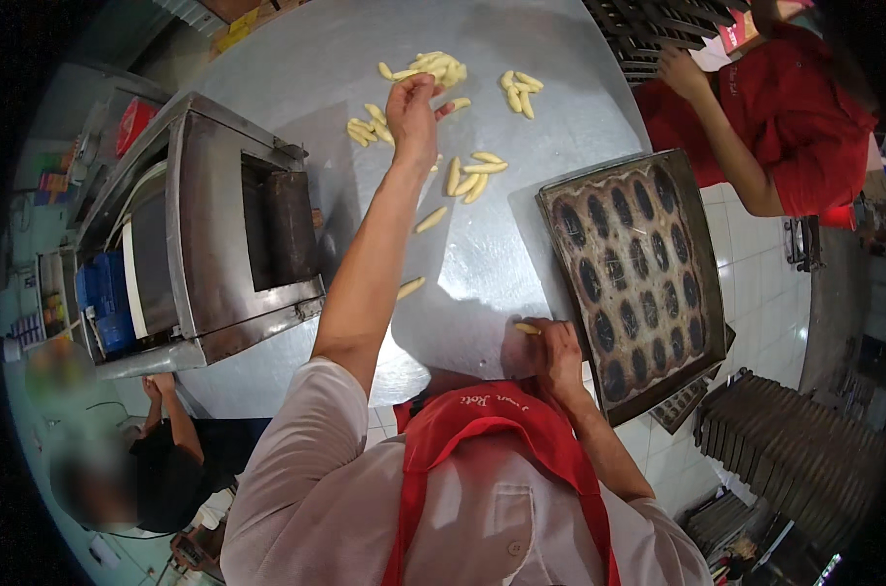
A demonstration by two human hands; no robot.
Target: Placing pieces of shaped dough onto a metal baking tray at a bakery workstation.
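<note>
My left hand (414,115) reaches across the metal table to a pile of pale yellow finger-shaped dough pieces (446,68). Its thumb stands apart from the fingers, whose tips are partly hidden at the pile's near edge. Close to my body at the table's front edge, my right hand (558,357) is closed, with one dough piece (528,328) sticking out at its fingertips. Small groups of similar pieces lie about: one cluster (521,93) right of the pile, another (370,129) to its left, and more (475,178) in the middle. A single piece (411,287) lies nearer me.
A dark baking tray with rows of oval moulds (638,264) rests at the table's right edge. On the left stands a steel machine with a roller (292,230). A co-worker in red (804,117) is at the far right; another person's hands (158,386) show at left.
</note>
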